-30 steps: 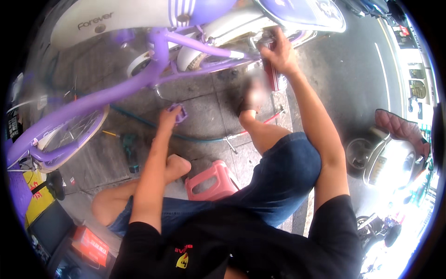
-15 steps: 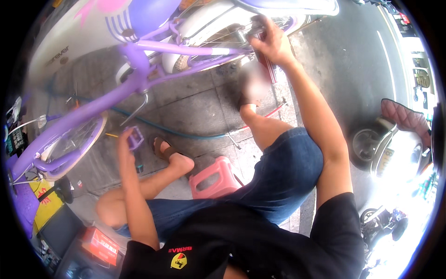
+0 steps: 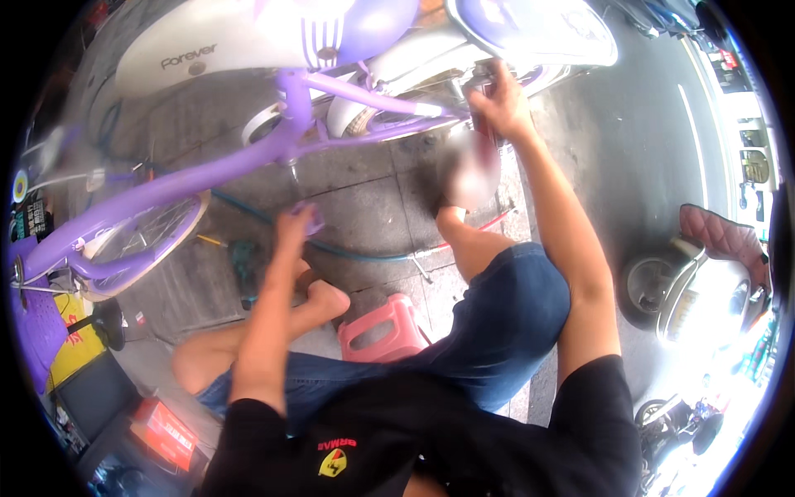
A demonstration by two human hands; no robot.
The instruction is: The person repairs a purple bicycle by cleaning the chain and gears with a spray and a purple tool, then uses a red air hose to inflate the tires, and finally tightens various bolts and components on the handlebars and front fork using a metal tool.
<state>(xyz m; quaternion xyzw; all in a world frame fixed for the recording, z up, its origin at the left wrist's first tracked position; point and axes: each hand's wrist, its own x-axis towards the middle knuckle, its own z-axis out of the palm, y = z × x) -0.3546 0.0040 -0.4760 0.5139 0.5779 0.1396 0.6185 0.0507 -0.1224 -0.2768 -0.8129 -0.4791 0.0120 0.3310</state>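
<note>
A purple-and-white bicycle lies across the upper part of the view, its purple frame running from lower left to upper right. My left hand is closed around a purple pedal below the frame; motion smears the fingers. The crank arm hangs above it. Near the rear wheel's hub, my right hand grips a dark red, can-shaped thing, with the index finger reaching up over its top. A blurred patch hides part of the area just below it.
A pink stool stands between my legs. A blue hose and a red hose cross the paving. A teal tool lies left of my left forearm. An orange box sits lower left; a parked scooter is right.
My left hand and the pedal have moved right, and the crank arm now points more steeply down. The bicycle sits further right in view. My right hand still holds the can-shaped thing.
</note>
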